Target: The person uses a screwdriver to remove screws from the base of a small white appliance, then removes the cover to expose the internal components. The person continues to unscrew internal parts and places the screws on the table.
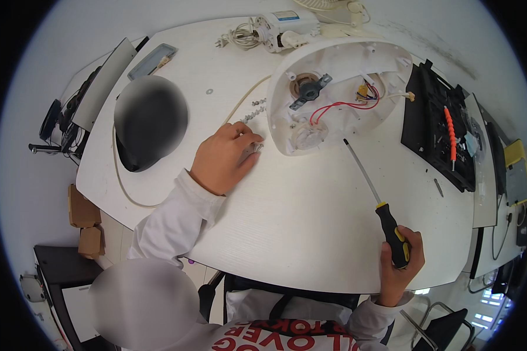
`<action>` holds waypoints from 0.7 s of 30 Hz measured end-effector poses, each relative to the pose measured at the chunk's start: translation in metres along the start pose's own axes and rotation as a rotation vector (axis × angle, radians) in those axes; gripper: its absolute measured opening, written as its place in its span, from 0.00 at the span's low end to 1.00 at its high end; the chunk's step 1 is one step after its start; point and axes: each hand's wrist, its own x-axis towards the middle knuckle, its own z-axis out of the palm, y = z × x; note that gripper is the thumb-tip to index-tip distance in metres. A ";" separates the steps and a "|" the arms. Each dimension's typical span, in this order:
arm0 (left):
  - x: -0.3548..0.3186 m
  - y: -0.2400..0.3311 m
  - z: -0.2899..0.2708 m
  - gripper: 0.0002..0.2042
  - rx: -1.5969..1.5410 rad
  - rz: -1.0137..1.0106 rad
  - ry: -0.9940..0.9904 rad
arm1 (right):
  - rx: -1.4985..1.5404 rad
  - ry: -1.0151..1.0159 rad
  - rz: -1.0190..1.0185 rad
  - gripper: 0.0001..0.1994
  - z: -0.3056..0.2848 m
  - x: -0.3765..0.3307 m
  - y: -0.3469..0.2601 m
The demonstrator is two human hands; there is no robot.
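My right hand point(404, 257) is closed round the black and yellow handle of a screwdriver point(386, 216). Its long shaft slants up and left, with the dark tip just below the rim of a white plastic housing point(345, 126). Inside the open housing are red wires point(345, 104), a brown round part under a grey metal bracket point(311, 92) and a clear round part point(310, 136). Left of the housing my left hand point(225, 157) rests on the table, thumb and fingers pinched around something small and shiny that I cannot make out. Small screws point(253, 114) lie in rows just beyond its fingertips.
A black tool case point(436, 128) holding an orange spiral-handled tool point(449, 134) lies at the right. At the back stands a white motor-like unit point(287, 29) with a coiled cord point(243, 36). A dark, partly blurred object point(137, 155) and a grey tray point(152, 61) are at the left.
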 end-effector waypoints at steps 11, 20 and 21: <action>0.000 -0.006 -0.001 0.13 -0.089 -0.034 -0.060 | -0.018 -0.009 0.005 0.18 -0.001 0.000 0.001; 0.000 -0.007 0.002 0.09 -0.038 -0.001 0.030 | -0.011 -0.020 0.030 0.17 -0.001 -0.001 0.001; 0.000 -0.006 0.002 0.09 -0.035 -0.004 0.034 | -0.014 -0.018 0.030 0.17 -0.001 -0.001 0.001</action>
